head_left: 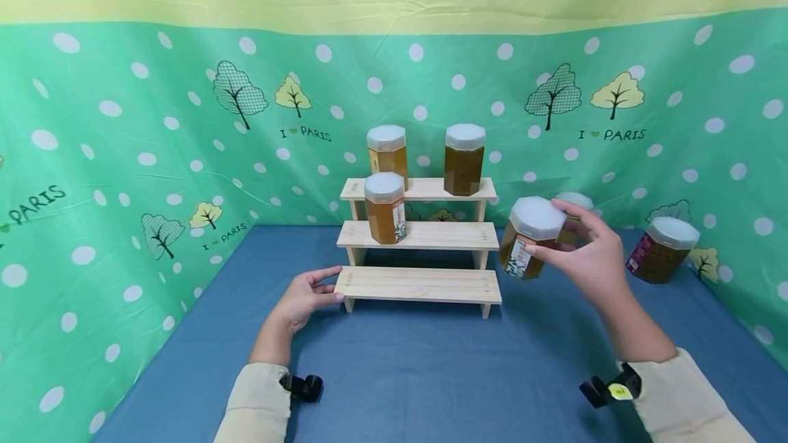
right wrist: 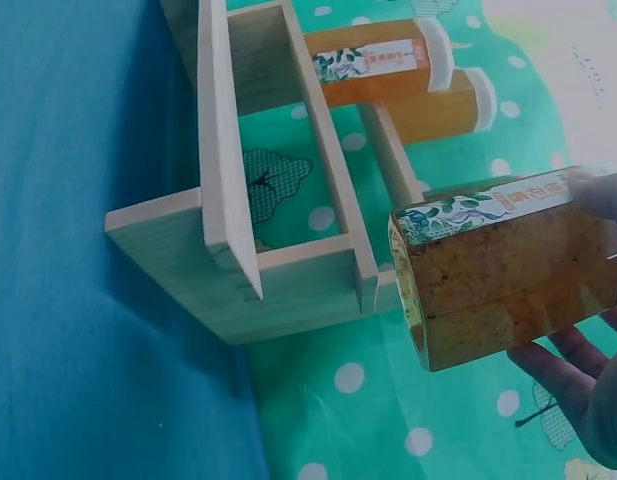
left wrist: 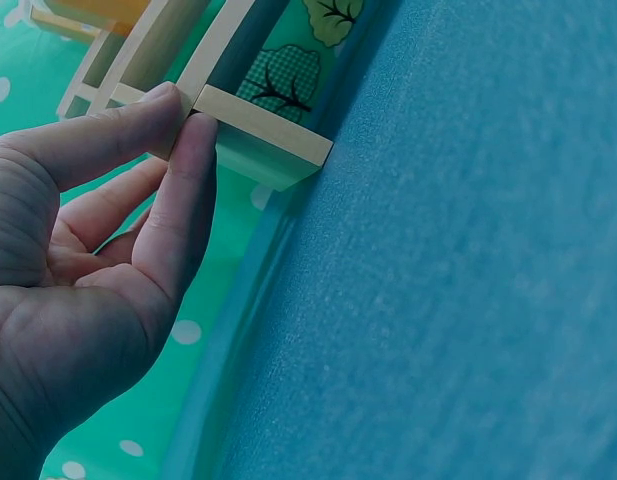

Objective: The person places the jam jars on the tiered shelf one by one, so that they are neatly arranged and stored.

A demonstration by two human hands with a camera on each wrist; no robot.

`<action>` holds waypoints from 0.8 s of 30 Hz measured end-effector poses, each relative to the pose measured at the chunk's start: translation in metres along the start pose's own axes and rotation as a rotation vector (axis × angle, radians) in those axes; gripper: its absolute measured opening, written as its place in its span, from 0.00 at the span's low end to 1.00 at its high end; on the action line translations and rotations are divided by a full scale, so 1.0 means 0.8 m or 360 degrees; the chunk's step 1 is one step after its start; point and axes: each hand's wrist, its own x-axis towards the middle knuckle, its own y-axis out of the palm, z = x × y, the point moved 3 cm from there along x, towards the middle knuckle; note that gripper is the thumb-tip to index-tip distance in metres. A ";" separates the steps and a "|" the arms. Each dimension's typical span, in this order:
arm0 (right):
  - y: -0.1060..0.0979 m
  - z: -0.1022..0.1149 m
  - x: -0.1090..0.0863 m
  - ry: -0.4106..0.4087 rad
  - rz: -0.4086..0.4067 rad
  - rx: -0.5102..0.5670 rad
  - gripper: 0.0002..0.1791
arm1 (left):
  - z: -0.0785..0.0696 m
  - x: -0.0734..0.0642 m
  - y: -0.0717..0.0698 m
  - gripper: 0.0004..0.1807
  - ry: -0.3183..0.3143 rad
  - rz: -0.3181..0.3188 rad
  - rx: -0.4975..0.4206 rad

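Observation:
A three-tier wooden stand [head_left: 418, 284] is on the blue cloth. My left hand [head_left: 301, 299] pinches the left end of its lowest board between thumb and index finger, as the left wrist view [left wrist: 98, 240] shows. To the right of the stand, my right hand [head_left: 594, 255] grips a honey-coloured jar [head_left: 537, 224] with a white lid and a flowered label. The jar is tilted and held off the cloth. In the right wrist view, its amber contents [right wrist: 518, 290] and part of my right hand [right wrist: 598, 400] show.
On the stand's middle board is an amber jar [head_left: 384, 214]; the top board bears a yellowish jar [head_left: 388, 156] and a dark jar [head_left: 464, 166]. Another dark jar [head_left: 661, 251] stands at the far right. Behind my right hand, one more jar [head_left: 575, 199] is partly hidden.

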 end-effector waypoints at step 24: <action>0.036 0.015 0.030 0.0025 0.0133 0.0112 0.42 | 0.000 0.000 -0.001 0.35 0.0009 0.0018 -0.0015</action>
